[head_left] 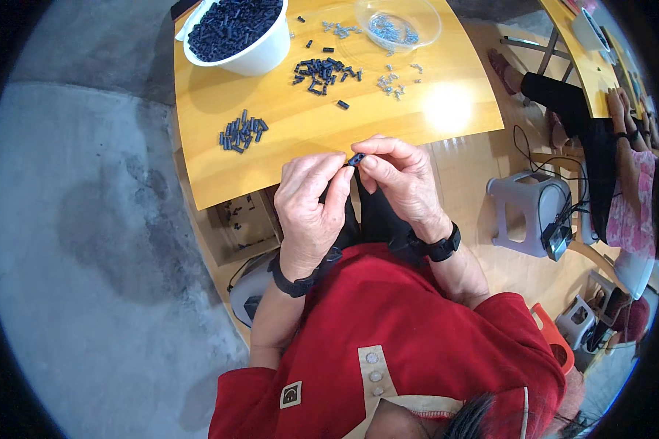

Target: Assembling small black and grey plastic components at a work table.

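Between my fingertips, just off the table's near edge, is a small black plastic piece point(356, 159) with a hole in its face. My left hand point(313, 194) pinches it from the left with thumb and forefinger. From the right, my right hand point(403, 179) closes thumb and forefinger on its other side. Whether a smaller part is also in my fingers I cannot tell. On the yellow wooden table point(417, 121) lie a loose pile of black pieces point(322, 73) and a tighter cluster of similar pieces point(242, 132) at the left. Small shiny metal parts point(390, 83) are scattered right of the pile.
A white tub point(260, 55) heaped with black pieces stands at the back left. Beside it, a clear round dish point(410, 38) holds metal parts. Below the table's left edge is an open box point(243, 227). At right are a grey stool point(527, 212) and another person point(630, 194).
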{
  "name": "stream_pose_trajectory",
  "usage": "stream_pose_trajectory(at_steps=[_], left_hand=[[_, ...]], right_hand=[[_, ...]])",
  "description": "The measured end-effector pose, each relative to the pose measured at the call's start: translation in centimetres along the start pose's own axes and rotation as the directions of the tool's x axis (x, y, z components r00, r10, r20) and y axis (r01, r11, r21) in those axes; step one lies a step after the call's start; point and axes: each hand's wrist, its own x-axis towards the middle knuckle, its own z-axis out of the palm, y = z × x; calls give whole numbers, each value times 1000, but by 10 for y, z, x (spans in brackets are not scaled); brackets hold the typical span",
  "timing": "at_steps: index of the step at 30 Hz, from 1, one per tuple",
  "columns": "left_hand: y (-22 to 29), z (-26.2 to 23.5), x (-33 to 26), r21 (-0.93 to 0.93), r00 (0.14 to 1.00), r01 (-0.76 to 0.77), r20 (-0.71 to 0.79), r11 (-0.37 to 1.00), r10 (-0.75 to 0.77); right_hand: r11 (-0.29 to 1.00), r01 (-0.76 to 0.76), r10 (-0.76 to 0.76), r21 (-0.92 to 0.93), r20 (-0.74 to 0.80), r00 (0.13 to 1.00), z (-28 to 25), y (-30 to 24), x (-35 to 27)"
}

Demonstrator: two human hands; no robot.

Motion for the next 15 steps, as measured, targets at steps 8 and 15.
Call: stream_pose_trajectory(at_steps=[8, 15], left_hand=[[10, -1, -7, -27, 1000, -9, 26, 1000, 10], [7, 6, -12, -37, 993, -78, -92, 996, 74]], right_hand=[[998, 47, -46, -49, 17, 999, 2, -1, -10], [996, -88, 88, 23, -19, 996, 8, 7, -16]])
